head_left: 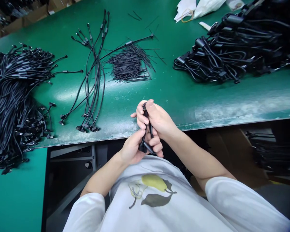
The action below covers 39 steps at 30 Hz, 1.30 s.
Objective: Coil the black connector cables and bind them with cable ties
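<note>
A short black cable (143, 144), folded into a bundle, is held between my two hands just above the table's front edge. My left hand (132, 146) is closed around its lower end, fingers curled behind it and a connector showing at the palm. Above it, my right hand (158, 119) pinches the upper bend of the cable between thumb and fingers. Part of the bundle is hidden by my fingers. Beyond my hands, a pile of thin black ties (129, 64) lies on the green table (169, 93).
Several loose black cables (94, 80) lie stretched out left of the ties. A big heap of straight cables (12, 87) covers the far left. At the right is a pile of folded cable bundles (222, 54). White plastic bags (205, 8) lie at the back.
</note>
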{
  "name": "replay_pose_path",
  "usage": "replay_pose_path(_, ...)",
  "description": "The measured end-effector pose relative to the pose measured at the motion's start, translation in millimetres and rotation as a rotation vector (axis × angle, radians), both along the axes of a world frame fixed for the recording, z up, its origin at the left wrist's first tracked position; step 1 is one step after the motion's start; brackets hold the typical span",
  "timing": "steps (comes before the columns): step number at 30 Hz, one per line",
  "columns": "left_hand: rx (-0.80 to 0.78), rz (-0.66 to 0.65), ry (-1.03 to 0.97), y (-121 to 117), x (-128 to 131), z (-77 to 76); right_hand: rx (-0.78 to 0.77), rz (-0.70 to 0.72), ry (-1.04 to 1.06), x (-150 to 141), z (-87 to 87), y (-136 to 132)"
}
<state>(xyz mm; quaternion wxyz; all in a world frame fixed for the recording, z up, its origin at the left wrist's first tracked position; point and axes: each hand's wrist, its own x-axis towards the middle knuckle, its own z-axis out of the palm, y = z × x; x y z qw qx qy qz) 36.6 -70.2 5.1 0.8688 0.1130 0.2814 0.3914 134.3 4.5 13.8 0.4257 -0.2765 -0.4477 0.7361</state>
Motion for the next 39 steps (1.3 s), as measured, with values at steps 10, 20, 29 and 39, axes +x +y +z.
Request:
replay_pose_path(10,0.109,0.535,0.245,31.5,0.9,6.4,0.360,-0.224,-0.283,0.1,-30.8,-20.5)
replay_pose_path(20,0.114,0.789,0.229,47.3,5.4,9.7,1.041,-0.495,-0.823,-18.6,-62.4,-24.8)
replay_pose_path(29,0.433,0.726,0.471,35.5,-4.2,-0.7,0.870,-0.168,-0.705,6.8,-39.1,-21.0)
replay_pose_path(39,0.345,-0.069,0.294,21.0,-5.4,0.3,0.015,0.070,0.023,20.0,8.7,11.5)
